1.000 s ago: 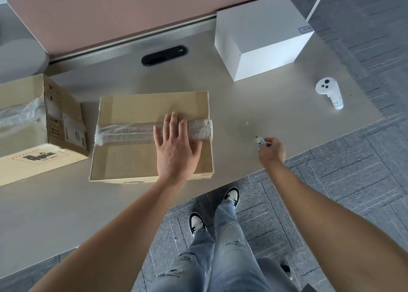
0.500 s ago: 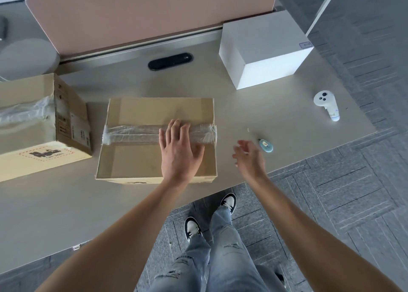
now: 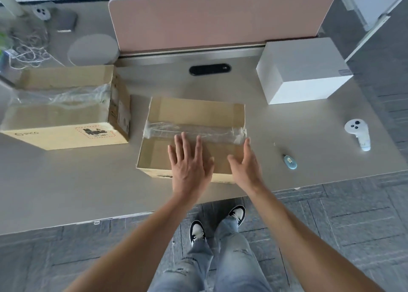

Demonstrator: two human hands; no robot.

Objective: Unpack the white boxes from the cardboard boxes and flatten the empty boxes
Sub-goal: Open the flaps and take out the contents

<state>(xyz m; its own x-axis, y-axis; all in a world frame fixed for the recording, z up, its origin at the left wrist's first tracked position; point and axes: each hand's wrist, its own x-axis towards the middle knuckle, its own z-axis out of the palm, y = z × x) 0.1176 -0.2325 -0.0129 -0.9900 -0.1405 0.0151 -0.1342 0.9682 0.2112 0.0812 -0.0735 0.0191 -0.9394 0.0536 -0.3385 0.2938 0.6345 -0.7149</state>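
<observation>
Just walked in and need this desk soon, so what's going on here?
A person is unpacking cardboard boxes at the desk. Both hands, the left hand and the right hand, are open over the middle cardboard box, whose clear tape runs across the top. A second cardboard box sits to its left. One white box stands at the back right. A small blue cutter and a white controller lie to the right.

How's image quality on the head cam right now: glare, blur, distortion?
Head view: soft even daylight, faint shadows; glare only on the crinkled tape across the middle cardboard box; both hands sharp, no motion smear; wide-angle bends the table edge; left-corner cable clutter looks soft.
</observation>
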